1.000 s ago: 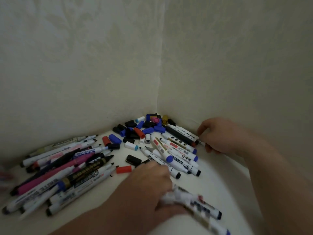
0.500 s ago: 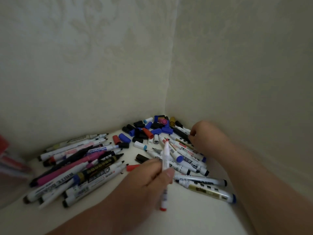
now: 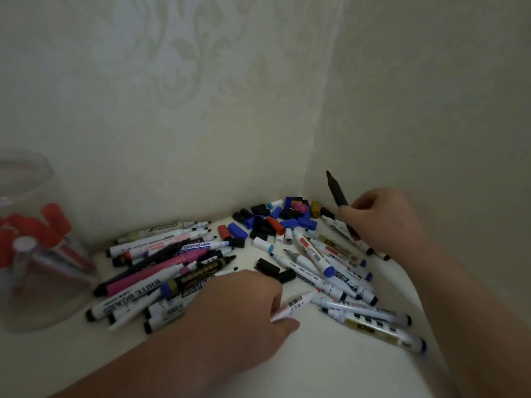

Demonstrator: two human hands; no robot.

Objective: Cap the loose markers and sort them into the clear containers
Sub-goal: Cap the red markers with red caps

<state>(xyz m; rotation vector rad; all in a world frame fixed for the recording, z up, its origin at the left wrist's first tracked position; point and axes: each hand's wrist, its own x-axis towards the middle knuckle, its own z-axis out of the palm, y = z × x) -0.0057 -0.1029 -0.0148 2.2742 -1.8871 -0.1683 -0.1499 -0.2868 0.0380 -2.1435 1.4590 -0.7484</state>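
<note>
Uncapped markers lie in two heaps on a white surface in a wall corner: a left heap [image 3: 161, 271] and a right heap [image 3: 339, 271]. Loose caps [image 3: 275, 219] in black, blue, red and pink are piled at the back of the corner. My left hand [image 3: 241, 308] holds a white marker [image 3: 296, 304] low over the surface, its tip pointing right. My right hand [image 3: 382, 219] grips a black marker [image 3: 336, 191], lifted and tilted with its tip up toward the corner. A clear container [image 3: 37, 239] at the far left holds red-capped markers.
Pale patterned walls close off the back and right side. Two markers [image 3: 373, 323] lie apart from the heaps at the front right. A single black cap [image 3: 267, 265] rests between the heaps, beside my left hand.
My right hand has lifted a black marker out of the right heap. My left hand has lowered its white marker from upright to nearly flat. The view shifted left, revealing the clear container.
</note>
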